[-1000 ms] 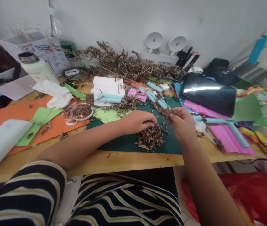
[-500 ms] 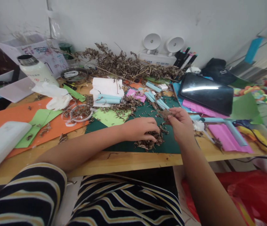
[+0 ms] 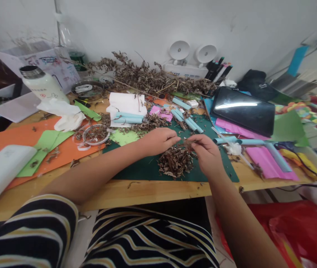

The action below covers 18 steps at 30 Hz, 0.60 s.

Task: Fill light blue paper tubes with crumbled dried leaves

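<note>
Above the pile of dried leaves [image 3: 175, 162] on the green mat [image 3: 225, 172], the right hand [image 3: 209, 152] pinches a dried leaf [image 3: 188, 144] between thumb and fingertips, while the left hand [image 3: 162, 141] is just beside it, thumb and fingers drawn together, though whether they grip anything I cannot tell. Beyond them, light-blue paper rolls [image 3: 186, 120] and a white paper sheet [image 3: 127, 102] lie amid scattered leaf bits, with dried branches [image 3: 147, 79] heaped farther back on the table [image 3: 97, 193].
</note>
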Each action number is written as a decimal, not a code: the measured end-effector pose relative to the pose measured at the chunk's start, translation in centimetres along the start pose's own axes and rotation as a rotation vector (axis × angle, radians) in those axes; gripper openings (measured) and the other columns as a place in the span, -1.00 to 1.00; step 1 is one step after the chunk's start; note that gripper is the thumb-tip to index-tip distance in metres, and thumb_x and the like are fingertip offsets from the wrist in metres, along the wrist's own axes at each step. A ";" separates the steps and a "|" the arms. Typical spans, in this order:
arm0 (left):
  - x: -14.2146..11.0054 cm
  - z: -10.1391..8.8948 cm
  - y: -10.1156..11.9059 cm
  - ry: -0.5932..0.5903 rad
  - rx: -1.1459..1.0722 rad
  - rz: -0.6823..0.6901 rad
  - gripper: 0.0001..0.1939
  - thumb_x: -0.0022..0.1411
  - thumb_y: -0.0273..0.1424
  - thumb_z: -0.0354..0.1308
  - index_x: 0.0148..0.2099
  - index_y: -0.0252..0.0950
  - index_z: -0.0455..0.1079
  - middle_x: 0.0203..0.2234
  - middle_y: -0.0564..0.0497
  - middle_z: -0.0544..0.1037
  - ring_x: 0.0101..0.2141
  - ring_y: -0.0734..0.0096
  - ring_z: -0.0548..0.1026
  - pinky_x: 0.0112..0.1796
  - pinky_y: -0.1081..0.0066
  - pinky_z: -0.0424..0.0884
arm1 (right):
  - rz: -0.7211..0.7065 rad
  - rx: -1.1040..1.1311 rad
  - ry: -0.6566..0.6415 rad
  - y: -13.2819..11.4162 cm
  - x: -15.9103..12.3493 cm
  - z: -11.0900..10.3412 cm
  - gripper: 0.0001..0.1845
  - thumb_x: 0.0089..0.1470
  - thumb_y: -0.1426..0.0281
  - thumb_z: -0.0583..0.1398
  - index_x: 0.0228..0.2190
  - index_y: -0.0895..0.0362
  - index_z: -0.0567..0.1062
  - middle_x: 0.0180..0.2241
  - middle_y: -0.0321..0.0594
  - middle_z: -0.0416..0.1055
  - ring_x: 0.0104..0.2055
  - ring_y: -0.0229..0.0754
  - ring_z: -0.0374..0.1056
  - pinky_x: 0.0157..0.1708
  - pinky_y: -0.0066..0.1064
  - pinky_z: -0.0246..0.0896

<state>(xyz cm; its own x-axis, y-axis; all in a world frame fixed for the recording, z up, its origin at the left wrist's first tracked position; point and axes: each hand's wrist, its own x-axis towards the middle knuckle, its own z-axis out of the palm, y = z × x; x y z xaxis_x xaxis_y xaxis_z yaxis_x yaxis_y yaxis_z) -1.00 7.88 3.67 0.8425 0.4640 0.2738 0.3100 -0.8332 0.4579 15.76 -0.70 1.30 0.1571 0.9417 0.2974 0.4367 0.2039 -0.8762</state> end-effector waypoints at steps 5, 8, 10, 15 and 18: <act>0.0 0.3 0.7 0.010 0.119 -0.015 -0.70 0.18 -0.34 -0.18 -0.53 -0.34 0.21 -0.61 0.03 0.32 -0.52 0.47 0.26 -0.49 0.48 0.11 | -0.262 -0.476 -0.225 -1.6 0.8 -0.9 -0.67 -0.10 0.29 0.10 -0.23 0.12 0.28 -0.19 -0.10 0.26 -0.12 -0.09 0.18 -0.23 -0.28 0.14; -0.1 0.4 1.0 0.027 0.121 -0.001 -0.72 0.16 -0.36 -0.16 -0.53 -0.34 0.19 -0.60 0.04 0.30 -0.51 0.48 0.25 -0.49 0.48 0.10 | -0.308 -0.717 -0.178 -2.1 1.2 -0.3 -0.68 -0.09 0.24 0.09 -0.28 0.17 0.30 -0.24 -0.06 0.30 -0.18 -0.05 0.20 -0.21 -0.23 0.10; -0.2 0.4 1.2 0.052 0.075 -0.001 -0.73 0.15 -0.37 -0.16 -0.56 -0.33 0.15 -0.64 0.06 0.26 -0.54 0.51 0.22 -0.51 0.48 0.09 | -0.320 -0.778 -0.238 -2.4 1.4 0.2 -0.79 -0.02 0.28 0.03 -0.38 0.15 0.33 -0.34 -0.11 0.35 -0.26 -0.10 0.24 -0.29 -0.30 0.10; -0.2 -0.6 1.4 0.116 -0.142 -0.043 -0.72 0.10 -0.40 -0.13 -0.63 -0.32 -0.01 -0.72 0.13 0.10 -0.62 0.59 0.11 -0.56 0.51 0.04 | -0.190 -0.789 -0.299 -2.5 1.4 0.4 -0.75 0.02 0.31 -0.05 -0.59 0.11 0.28 -0.64 -0.29 0.28 -0.56 -0.26 0.19 -0.58 -0.46 -0.05; -0.1 -2.2 0.7 0.256 -0.272 -0.150 -0.71 0.12 -0.39 -0.18 -0.62 -0.31 -0.02 -0.71 0.13 0.09 -0.64 0.61 0.10 -0.57 0.52 0.08 | -0.138 -0.772 -0.270 -1.4 1.1 -0.7 -0.77 0.00 0.30 -0.03 -0.59 0.10 0.30 -0.68 -0.32 0.27 -0.60 -0.27 0.19 -0.60 -0.47 -0.06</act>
<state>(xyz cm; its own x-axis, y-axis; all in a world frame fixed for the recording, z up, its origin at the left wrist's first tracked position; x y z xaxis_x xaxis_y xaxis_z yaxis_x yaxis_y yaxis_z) -1.81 7.87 5.83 0.6490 0.6628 0.3736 0.2639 -0.6566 0.7065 15.95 -0.11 3.18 -0.1174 0.9735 0.1962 0.9373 0.1739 -0.3020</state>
